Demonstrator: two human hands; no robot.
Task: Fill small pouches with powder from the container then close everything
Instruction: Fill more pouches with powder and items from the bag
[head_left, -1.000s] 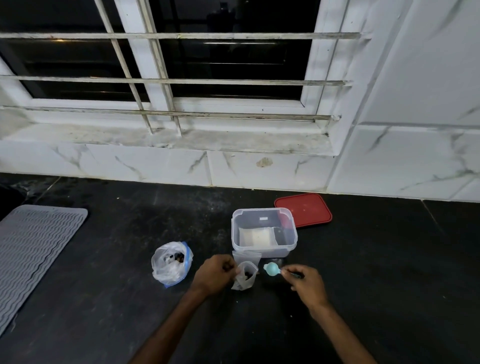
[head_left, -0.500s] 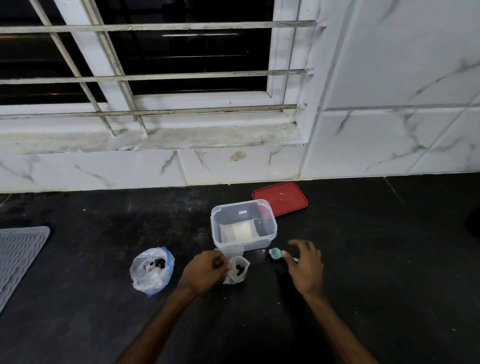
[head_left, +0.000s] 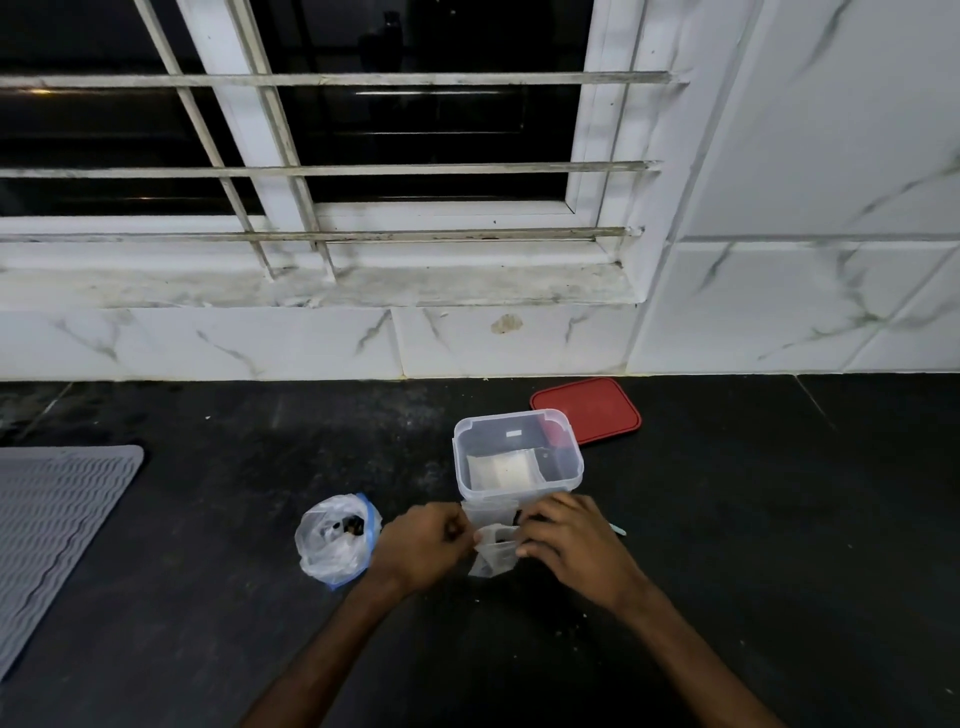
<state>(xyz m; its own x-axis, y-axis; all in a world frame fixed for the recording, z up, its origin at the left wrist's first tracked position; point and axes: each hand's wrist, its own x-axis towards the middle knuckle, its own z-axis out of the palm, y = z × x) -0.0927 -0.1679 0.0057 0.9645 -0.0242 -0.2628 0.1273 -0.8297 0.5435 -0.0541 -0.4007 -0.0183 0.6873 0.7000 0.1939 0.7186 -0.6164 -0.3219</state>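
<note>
A small clear pouch (head_left: 492, 555) stands on the black counter between my hands, with dark contents showing at its mouth. My left hand (head_left: 423, 545) pinches its left top edge and my right hand (head_left: 569, 543) grips its right top edge. Just behind it sits the open clear container (head_left: 519, 452) with white powder at the bottom. Its red lid (head_left: 587, 408) lies flat behind and to the right. The teal spoon (head_left: 618, 530) rests on the counter, only its handle tip showing past my right hand.
A larger clear bag with a blue zip edge (head_left: 337, 540) sits left of my left hand. A grey ribbed mat (head_left: 52, 530) lies at the far left. The tiled wall and barred window (head_left: 311, 166) rise behind the counter.
My right hand has set the teal spoon down on the counter and moved left to take the pouch's right edge. My left hand kept hold of the pouch.
</note>
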